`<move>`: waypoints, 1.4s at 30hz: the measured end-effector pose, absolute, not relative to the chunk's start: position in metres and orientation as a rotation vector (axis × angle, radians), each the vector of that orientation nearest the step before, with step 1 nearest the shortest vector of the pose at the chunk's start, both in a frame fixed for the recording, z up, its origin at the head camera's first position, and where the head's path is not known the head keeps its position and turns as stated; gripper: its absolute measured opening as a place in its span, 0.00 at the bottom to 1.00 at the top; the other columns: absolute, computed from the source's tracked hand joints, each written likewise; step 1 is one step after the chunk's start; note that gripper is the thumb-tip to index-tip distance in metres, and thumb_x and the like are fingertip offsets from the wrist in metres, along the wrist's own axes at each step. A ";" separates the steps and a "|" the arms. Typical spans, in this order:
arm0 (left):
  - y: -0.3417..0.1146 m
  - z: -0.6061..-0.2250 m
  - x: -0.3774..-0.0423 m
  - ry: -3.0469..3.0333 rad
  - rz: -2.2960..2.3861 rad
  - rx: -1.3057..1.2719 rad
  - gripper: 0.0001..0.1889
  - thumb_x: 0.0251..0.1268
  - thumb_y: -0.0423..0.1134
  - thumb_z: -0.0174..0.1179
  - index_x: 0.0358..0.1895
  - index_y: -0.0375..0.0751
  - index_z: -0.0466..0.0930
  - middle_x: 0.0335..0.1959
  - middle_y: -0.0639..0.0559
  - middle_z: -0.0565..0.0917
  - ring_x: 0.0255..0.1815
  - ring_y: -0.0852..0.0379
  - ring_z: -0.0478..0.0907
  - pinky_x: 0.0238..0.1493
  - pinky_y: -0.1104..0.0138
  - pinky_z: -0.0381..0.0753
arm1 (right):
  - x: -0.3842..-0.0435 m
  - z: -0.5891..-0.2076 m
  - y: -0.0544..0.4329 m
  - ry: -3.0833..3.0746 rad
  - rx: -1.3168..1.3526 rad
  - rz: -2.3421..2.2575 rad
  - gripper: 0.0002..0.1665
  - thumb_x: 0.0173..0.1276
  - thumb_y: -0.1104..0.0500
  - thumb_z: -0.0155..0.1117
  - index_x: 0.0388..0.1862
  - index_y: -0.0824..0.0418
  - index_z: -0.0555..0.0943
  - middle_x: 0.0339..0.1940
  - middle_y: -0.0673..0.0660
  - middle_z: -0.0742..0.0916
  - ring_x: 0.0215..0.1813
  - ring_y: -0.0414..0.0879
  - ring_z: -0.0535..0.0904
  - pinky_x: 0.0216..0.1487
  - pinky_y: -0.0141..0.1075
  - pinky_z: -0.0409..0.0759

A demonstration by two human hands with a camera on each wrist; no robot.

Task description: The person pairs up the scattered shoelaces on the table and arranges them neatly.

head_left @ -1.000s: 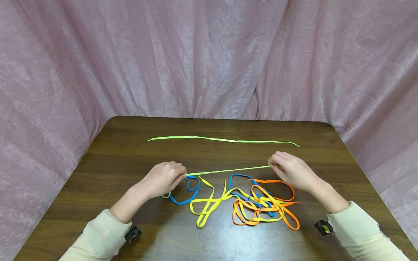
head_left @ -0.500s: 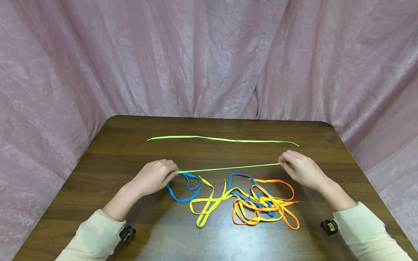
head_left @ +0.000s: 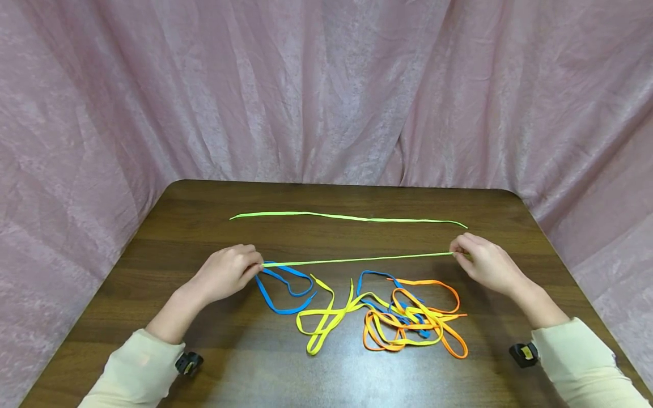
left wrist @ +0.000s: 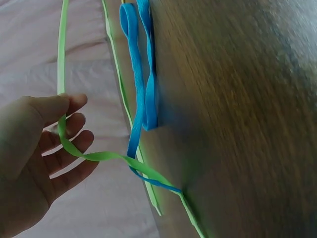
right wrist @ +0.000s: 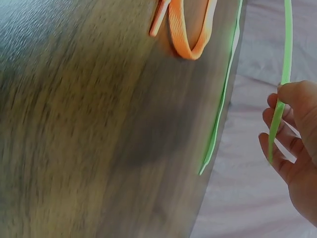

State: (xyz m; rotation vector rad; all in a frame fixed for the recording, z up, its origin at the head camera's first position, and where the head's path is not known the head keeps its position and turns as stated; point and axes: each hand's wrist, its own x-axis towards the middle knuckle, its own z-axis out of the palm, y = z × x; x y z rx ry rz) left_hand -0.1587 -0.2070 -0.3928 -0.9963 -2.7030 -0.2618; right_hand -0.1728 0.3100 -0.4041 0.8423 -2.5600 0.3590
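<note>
My left hand (head_left: 229, 273) pinches a light green shoelace (head_left: 347, 260) between thumb and forefinger. The other fingers are loosely curled, and in the left wrist view the lace's tail (left wrist: 114, 156) droops past them, crossing a blue shoelace (left wrist: 137, 79). At the lace's other side my right hand (head_left: 487, 263) pinches it near its end; a short tip (right wrist: 275, 130) hangs below the thumb in the right wrist view. Between the hands the lace runs taut, slightly higher at the right. A second green shoelace (head_left: 336, 217) lies stretched out nearly straight farther back on the table.
In front of the taut lace lie a yellow shoelace (head_left: 326, 323), an orange shoelace (head_left: 458, 345) and blue lace (head_left: 374, 273), tangled at the right. The wooden table (head_left: 306, 198) ends at a pink curtain (head_left: 326, 90).
Both hands have drawn apart, left hand leftward and right hand rightward, lengthening the taut stretch of green lace between them. More of the left blue lace shows; its upper part has shifted left.
</note>
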 end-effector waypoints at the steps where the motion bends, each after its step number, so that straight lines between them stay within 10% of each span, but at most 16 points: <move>1: -0.208 -0.393 -0.159 -2.705 -0.265 -0.991 0.06 0.55 0.35 0.63 0.25 0.49 0.77 0.23 0.62 0.70 0.24 0.65 0.66 0.26 0.70 0.69 | -0.173 -0.404 0.311 -2.559 0.838 0.358 0.14 0.48 0.71 0.66 0.29 0.55 0.76 0.26 0.43 0.77 0.29 0.35 0.71 0.26 0.35 0.72; 42: -0.285 -0.405 -0.168 -2.921 -0.342 -0.630 0.04 0.60 0.37 0.59 0.35 0.43 0.83 0.31 0.53 0.82 0.34 0.46 0.81 0.33 0.50 0.76 | -0.164 -0.411 0.357 -2.614 0.651 0.326 0.15 0.47 0.72 0.67 0.30 0.55 0.77 0.27 0.44 0.78 0.26 0.37 0.71 0.24 0.38 0.70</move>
